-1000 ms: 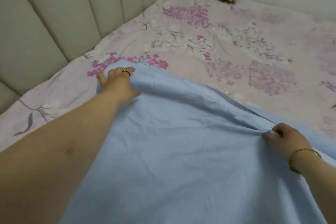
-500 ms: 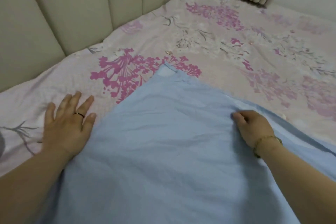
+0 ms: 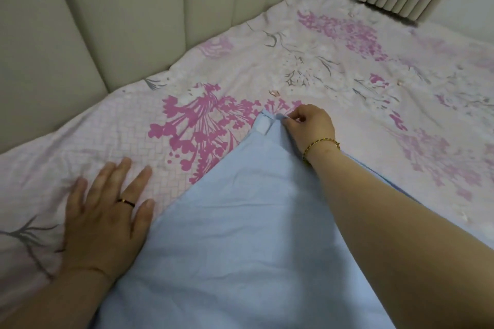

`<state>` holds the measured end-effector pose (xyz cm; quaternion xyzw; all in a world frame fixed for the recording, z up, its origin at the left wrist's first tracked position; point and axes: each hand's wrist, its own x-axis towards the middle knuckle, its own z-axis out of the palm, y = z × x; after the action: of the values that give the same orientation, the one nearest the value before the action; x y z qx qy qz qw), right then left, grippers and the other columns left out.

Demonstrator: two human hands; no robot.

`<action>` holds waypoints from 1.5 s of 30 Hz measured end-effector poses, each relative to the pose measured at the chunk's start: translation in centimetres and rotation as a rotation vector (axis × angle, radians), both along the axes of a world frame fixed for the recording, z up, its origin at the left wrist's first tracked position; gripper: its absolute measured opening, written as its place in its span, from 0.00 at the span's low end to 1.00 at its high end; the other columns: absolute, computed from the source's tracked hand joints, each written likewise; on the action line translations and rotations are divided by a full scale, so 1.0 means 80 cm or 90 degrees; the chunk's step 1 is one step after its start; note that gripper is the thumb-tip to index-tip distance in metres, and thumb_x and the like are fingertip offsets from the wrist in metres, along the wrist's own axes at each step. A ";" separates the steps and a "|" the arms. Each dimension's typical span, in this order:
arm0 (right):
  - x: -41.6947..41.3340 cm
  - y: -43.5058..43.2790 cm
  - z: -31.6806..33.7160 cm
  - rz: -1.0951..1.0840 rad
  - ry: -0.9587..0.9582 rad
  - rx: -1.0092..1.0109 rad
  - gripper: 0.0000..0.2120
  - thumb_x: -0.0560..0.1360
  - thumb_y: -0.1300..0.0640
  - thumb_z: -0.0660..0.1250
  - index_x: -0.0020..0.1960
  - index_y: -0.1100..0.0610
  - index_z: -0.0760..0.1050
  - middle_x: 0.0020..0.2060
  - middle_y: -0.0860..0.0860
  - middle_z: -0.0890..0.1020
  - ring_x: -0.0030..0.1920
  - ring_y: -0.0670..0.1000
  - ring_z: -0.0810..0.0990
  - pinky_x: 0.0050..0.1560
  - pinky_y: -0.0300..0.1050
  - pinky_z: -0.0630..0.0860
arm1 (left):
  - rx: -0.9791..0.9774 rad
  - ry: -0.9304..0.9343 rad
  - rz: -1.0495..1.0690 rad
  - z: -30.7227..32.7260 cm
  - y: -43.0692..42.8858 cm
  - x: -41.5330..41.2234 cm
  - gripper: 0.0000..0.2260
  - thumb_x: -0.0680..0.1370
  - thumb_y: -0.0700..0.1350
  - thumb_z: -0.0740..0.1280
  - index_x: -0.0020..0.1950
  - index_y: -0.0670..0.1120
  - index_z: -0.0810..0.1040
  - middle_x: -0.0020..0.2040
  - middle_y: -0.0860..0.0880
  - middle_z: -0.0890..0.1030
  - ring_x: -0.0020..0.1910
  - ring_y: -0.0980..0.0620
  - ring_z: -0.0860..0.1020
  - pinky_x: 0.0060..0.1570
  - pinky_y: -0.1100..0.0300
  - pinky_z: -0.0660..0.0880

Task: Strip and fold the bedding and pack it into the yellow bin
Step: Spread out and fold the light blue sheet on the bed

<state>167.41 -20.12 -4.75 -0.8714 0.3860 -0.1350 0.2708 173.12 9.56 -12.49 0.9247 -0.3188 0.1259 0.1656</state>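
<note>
Blue sheet (image 3: 240,235) corner pinched in right hand (image 3: 310,128) fingers (image 3: 290,122)

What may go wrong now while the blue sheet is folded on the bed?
The right hand pinches only the corner of the blue sheet; it may slip and the fold go crooked. The left hand lies flat on the flowered sheet, beside the blue edge, not on it, so that edge could shift.
</note>
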 end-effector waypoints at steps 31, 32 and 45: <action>0.029 0.007 -0.009 0.126 0.124 -0.162 0.12 0.77 0.55 0.60 0.58 0.58 0.69 0.56 0.56 0.73 0.57 0.56 0.70 0.52 0.44 0.63 | 0.018 -0.001 0.018 -0.006 -0.001 0.000 0.25 0.74 0.51 0.51 0.64 0.41 0.74 0.65 0.35 0.72 0.65 0.43 0.62 0.69 0.63 0.44; 0.020 0.011 -0.003 0.119 0.063 -0.201 0.12 0.76 0.55 0.61 0.57 0.59 0.70 0.57 0.55 0.72 0.59 0.55 0.68 0.52 0.42 0.61 | 0.020 -0.008 0.022 -0.004 -0.001 0.000 0.25 0.74 0.51 0.51 0.64 0.40 0.74 0.65 0.35 0.73 0.64 0.43 0.62 0.68 0.59 0.50; -0.002 0.028 0.024 0.210 0.124 0.076 0.18 0.79 0.56 0.58 0.32 0.53 0.60 0.30 0.47 0.65 0.31 0.46 0.64 0.27 0.30 0.61 | 0.015 0.011 0.026 -0.003 0.000 0.000 0.26 0.73 0.51 0.50 0.64 0.40 0.74 0.65 0.34 0.72 0.64 0.40 0.64 0.69 0.67 0.38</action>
<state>167.25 -17.89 -2.85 -0.9141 0.2697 0.0191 0.3021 173.11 9.55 -12.77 0.9340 -0.2997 0.1174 0.1551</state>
